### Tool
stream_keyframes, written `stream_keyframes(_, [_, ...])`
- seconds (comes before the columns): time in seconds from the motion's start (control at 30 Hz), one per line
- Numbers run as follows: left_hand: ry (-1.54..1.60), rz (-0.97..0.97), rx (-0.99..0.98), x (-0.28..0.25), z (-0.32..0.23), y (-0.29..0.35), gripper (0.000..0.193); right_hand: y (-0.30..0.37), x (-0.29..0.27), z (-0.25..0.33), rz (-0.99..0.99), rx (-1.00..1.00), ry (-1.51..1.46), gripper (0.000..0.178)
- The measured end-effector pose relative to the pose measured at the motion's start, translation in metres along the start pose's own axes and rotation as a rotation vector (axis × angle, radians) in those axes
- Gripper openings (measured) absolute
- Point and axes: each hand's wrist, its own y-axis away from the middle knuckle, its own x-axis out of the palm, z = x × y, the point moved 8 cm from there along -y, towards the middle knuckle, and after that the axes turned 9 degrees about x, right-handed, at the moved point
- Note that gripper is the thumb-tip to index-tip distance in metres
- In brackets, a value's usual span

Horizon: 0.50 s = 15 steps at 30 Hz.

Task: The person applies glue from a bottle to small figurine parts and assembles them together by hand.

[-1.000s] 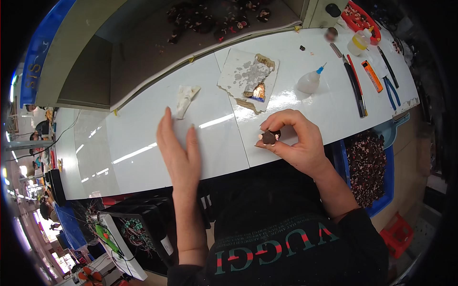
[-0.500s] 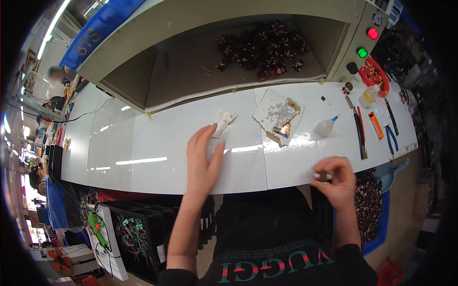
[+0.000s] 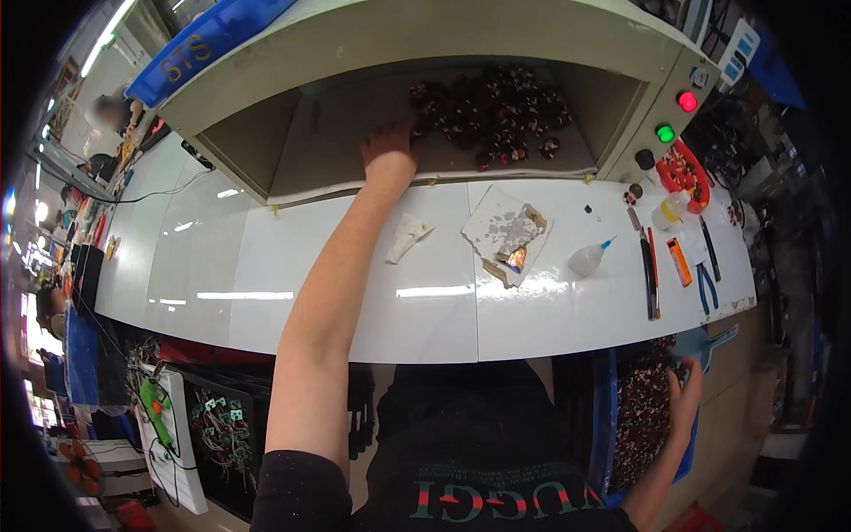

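My left hand (image 3: 388, 149) reaches into the grey-beige metal box. Its fingers are stretched out, slightly smeared, and nothing shows in them. Their tips come close to the left edge of a pile of small dark brown pieces (image 3: 496, 111) with pale and red spots; whether they touch is unclear. Low at the right, my right hand (image 3: 685, 397) hangs over the rim of a blue bin (image 3: 605, 408) full of similar brown and pinkish pieces. Thumb and forefinger curl around a dark spot there, too small to make out.
On the white table lie a crumpled tissue (image 3: 409, 238), a stained board (image 3: 514, 232), a needle-tipped bottle (image 3: 587, 259), slim tools (image 3: 650, 275), an orange box (image 3: 679, 262) and blue-handled pliers (image 3: 706, 288). A red bowl (image 3: 696, 195) stands far right. The metal box's front (image 3: 425, 35) overhangs its opening.
My left hand has gone from beside the tissue forward into the metal box. My right hand has moved from the table's front edge, with a small brown piece, down right to the blue bin.
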Motion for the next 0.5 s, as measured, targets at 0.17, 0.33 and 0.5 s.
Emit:
stream_keyframes(0.17, [0.853, 0.026, -0.183, 0.002, -0.041, 0.027, 0.04, -0.024, 0.022, 0.087, 0.221, -0.046, -0.377, 0.009])
stream_keyframes(0.33, [1.434, 0.271, -0.332, -0.008, -0.143, 0.119, 0.051, -0.005, 0.074, 0.2, 0.403, -0.491, -0.647, 0.018])
stream_keyframes(0.5, [1.777, 0.359, -0.505, 0.008, -0.181, 0.188, 0.043, 0.022, 0.13, 0.257, 0.525, -0.633, -0.753, 0.041])
